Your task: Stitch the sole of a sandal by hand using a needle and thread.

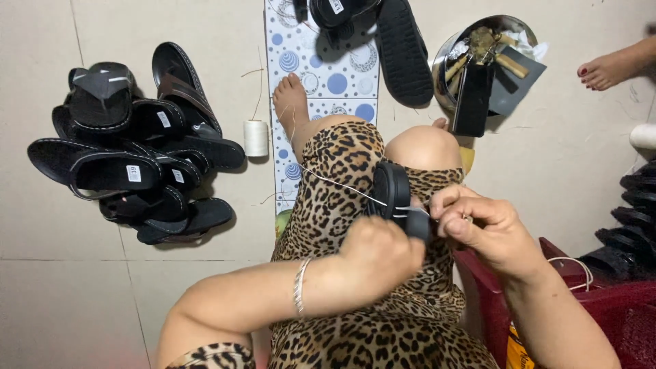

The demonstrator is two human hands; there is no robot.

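A black sandal [395, 198] rests on edge against my knee, over leopard-print trousers. My left hand [380, 254] grips its lower end from below. My right hand [482, 225] pinches a needle with white thread [338, 184] at the sandal's side. The thread runs left and up across my thigh toward a white thread spool [256, 138] standing on the floor. My bare foot [292, 102] rests on a dotted mat [326, 75].
A pile of black sandals [130, 147] lies on the tiled floor at left. More sandals [383, 34] lie at top centre. A metal bowl of tools [482, 58] stands upper right. Another person's foot [608, 68] is far right. A red plastic stool [601, 307] stands under me at lower right, and stacked black soles [632, 219] rise beside it.
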